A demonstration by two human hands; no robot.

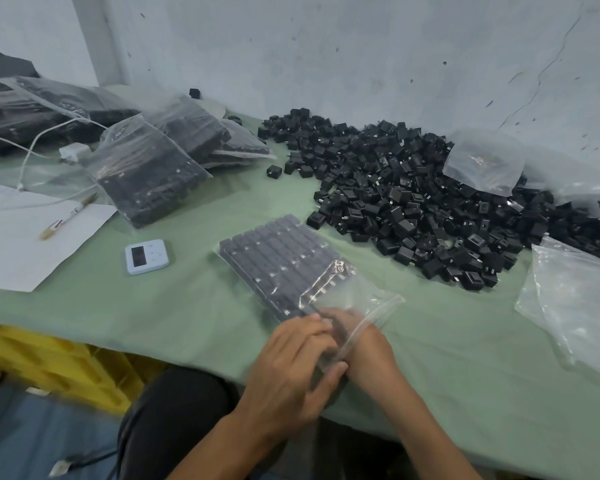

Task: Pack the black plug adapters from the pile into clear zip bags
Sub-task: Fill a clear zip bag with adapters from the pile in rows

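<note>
A clear zip bag point(354, 299) lies on the green table near me, its far part packed with rows of black plug adapters point(278, 258). My right hand point(368, 344) reaches into the bag's open mouth, seen through the plastic. My left hand point(291, 362) lies over the bag's near edge beside it, fingers curled on the plastic and on dark adapters underneath. Blur hides the fingertips of both hands. The loose pile of black adapters point(413, 199) covers the table's far right.
Several filled bags point(149, 174) lie stacked at the far left. Empty clear bags rest on the pile point(482, 161) and at the right point(575, 299). A small white timer point(147, 256), white paper with a pen point(25, 237) and a white cable are on the left. Yellow crates point(49, 362) stand below the table edge.
</note>
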